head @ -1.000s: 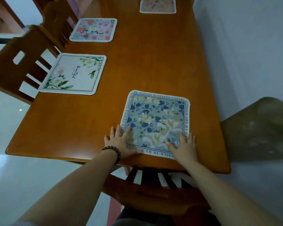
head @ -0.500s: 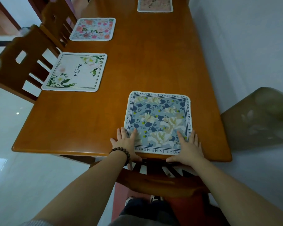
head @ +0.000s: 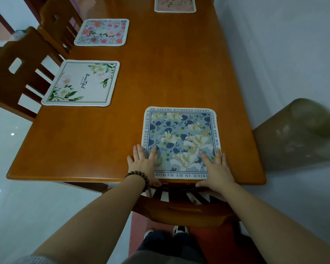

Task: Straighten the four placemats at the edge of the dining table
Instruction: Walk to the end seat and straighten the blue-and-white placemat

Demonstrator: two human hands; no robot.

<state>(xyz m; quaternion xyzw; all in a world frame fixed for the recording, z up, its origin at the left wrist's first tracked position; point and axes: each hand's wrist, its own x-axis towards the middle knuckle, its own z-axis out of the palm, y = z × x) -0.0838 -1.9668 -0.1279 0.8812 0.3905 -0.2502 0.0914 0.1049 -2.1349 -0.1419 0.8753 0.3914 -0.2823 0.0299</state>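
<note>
My left hand [head: 143, 164] lies flat with straight, spread fingers on the near left corner of the blue floral placemat [head: 181, 141], its thumb down over the table's near edge; it presses on the mat and grips nothing. A dark bead bracelet [head: 139, 178] circles that wrist. My right hand [head: 216, 168] lies the same way on the near right corner of the blue floral placemat, fingers straight and pointing away from me, thumb hooked over the edge, holding nothing.

The blue floral placemat lies flat with its near side running along the near edge of the dining table [head: 160, 77], printed lettering round its border. Beyond it and to its left, at the table's left edge, lies the white placemat [head: 82, 83] with green leaves. Farther still from the blue floral placemat, along that same left edge, is the pink floral placemat [head: 102, 32]. At the table's far end, straight beyond the blue floral placemat, the fourth placemat [head: 175, 4] is partly cut off by the frame.

Just below the blue floral placemat a wooden chair [head: 179, 212] is tucked under the table's near edge, and two more chairs [head: 17, 77] stand left of it.
</note>
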